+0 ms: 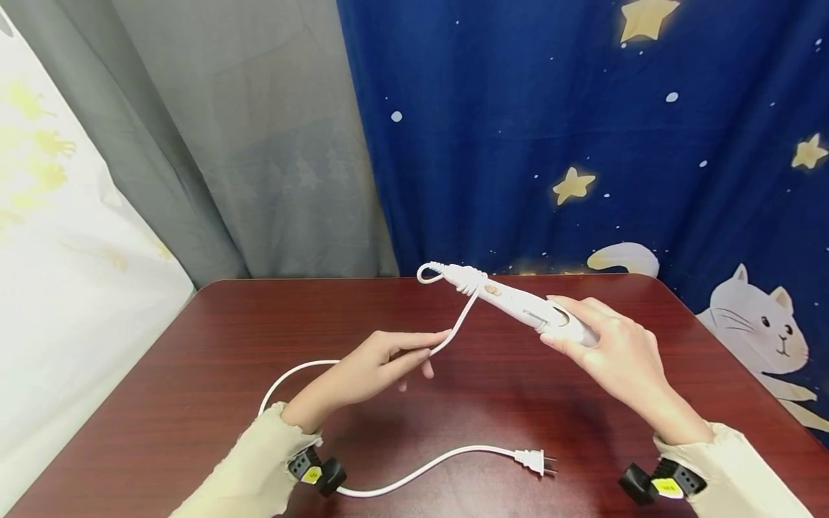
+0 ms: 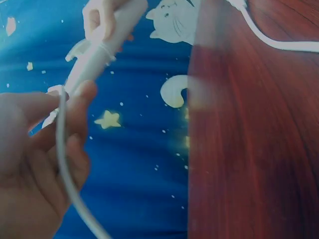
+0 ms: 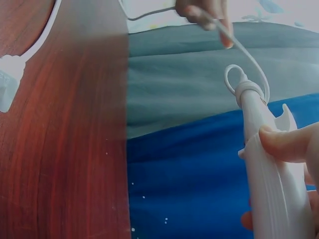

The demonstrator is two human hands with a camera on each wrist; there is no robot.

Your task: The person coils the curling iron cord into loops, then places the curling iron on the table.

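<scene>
A white curling iron is held up above the table, tilted, its cord end pointing up and left. My right hand grips it round the thicker end, thumb along its side in the right wrist view. A lever sticks out near that thumb. Several turns of white cord wrap the narrow end, with a small loop beyond them. From there the cord runs down to my left hand, which pinches it between thumb and fingers.
A dark red wooden table lies beneath both hands. The cord's loose part curves across it behind the left forearm to a two-pin plug near the front. Grey curtain and blue star-patterned curtain hang along the back edge.
</scene>
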